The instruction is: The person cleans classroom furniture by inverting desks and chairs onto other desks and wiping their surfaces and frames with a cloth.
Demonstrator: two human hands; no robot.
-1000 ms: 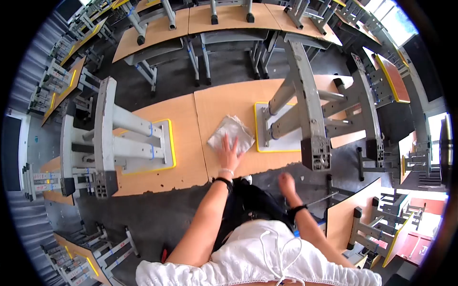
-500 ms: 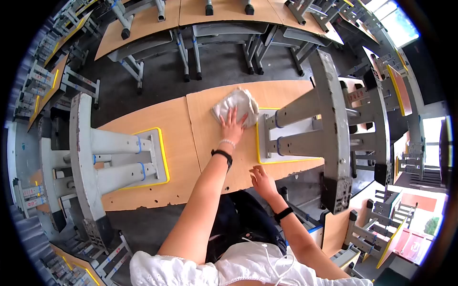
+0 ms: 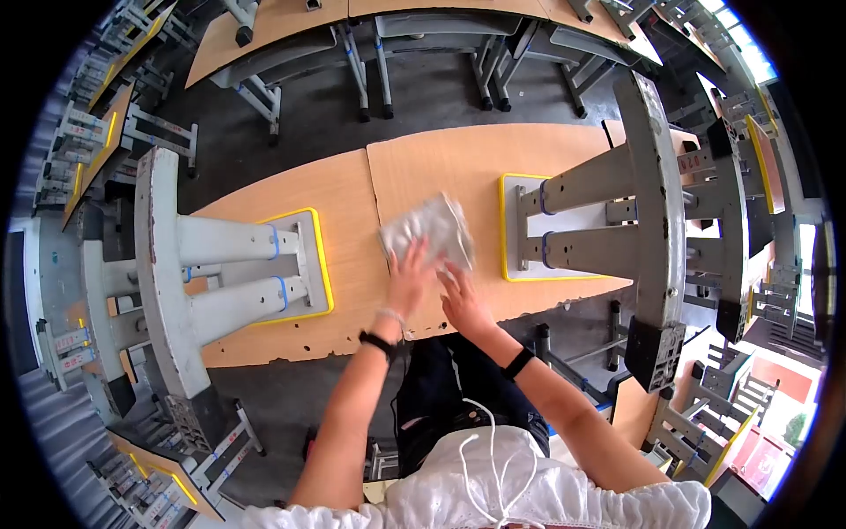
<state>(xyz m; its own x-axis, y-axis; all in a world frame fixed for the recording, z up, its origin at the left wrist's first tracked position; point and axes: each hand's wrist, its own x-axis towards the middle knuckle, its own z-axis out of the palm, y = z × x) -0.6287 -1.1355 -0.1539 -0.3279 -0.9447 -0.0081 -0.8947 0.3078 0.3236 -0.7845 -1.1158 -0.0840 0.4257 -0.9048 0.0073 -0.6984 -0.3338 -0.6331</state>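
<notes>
A folded whitish cloth (image 3: pixel 432 231) lies on the light wood desktop (image 3: pixel 352 181), between two upturned chairs. My left hand (image 3: pixel 410 280) rests on the lower part of the cloth with its fingers stretched out and apart. Beside it, my right hand (image 3: pixel 464 298) touches the cloth's near right edge, fingers spread and a little bent. Motion blurs the cloth and fingertips slightly. A black band (image 3: pixel 379 342) is on my left wrist, and another black band (image 3: pixel 518 362) on my right.
One upturned chair (image 3: pixel 238 242) stands on the desk at left, another upturned chair (image 3: pixel 599 203) at right; both have yellow-edged seats and grey metal legs. The desk's near edge (image 3: pixel 282 360) is chipped. More desks (image 3: pixel 291 22) stand in a row beyond the dark floor (image 3: pixel 317 123).
The cloth has moved toward me and slightly left, with my left hand drawn back on it. My right hand has come up and left to touch the cloth. The view has shifted a little.
</notes>
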